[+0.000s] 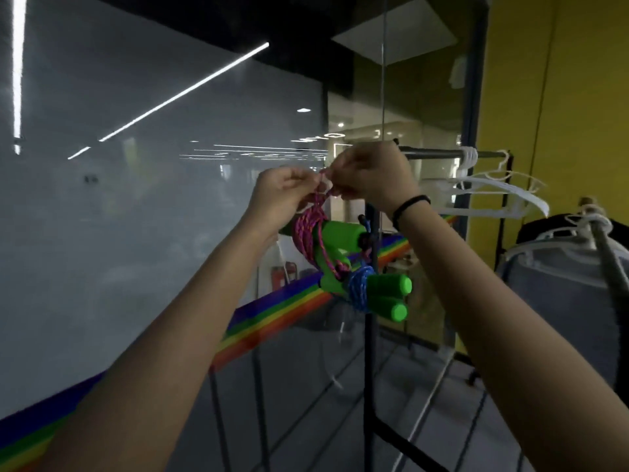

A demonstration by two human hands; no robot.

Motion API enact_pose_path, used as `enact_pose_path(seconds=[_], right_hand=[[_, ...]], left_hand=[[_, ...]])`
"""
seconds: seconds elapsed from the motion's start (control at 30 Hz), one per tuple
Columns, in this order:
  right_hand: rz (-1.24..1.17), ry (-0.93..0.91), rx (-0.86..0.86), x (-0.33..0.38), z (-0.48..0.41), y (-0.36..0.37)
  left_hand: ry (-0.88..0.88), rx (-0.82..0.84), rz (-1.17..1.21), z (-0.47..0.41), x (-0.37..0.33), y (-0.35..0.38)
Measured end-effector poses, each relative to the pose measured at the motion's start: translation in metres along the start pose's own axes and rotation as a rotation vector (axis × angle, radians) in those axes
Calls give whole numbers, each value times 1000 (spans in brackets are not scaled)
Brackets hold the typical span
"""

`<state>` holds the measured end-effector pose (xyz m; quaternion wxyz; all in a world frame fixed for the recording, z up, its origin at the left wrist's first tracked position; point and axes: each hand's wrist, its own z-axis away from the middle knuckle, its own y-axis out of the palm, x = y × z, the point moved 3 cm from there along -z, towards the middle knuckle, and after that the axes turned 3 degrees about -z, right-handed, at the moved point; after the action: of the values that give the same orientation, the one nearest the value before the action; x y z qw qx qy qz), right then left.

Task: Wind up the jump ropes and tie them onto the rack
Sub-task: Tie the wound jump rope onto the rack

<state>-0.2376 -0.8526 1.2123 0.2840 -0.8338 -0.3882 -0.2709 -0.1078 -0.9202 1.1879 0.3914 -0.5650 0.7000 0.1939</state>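
Both hands are raised close together, the left hand (282, 195) and right hand (374, 175) each pinching the braided pink jump rope (306, 229) at its top, at the end of the rack's (435, 154) round metal bar. Below them the pink cord hangs in a wound bundle around cylindrical green foam handles (343, 233). Lower down, a coiled blue jump rope (359, 287) with matching foam grips sits against the rack's upright. Thin white plastic hangers (493, 189) hang further along the bar.
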Motion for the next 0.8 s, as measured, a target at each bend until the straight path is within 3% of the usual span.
enact_pose_path(seconds=[0.3,0.5,0.8], right_hand=[[151,-15,-323,-15,-37,-19],[143,131,-280,-39,-31,-24],[177,125,-291,-60,-9,-24]], left_hand=[[83,50,136,-55,1,34],[28,105,116,-61,28,46],[-37,163,100,-47,51,61]])
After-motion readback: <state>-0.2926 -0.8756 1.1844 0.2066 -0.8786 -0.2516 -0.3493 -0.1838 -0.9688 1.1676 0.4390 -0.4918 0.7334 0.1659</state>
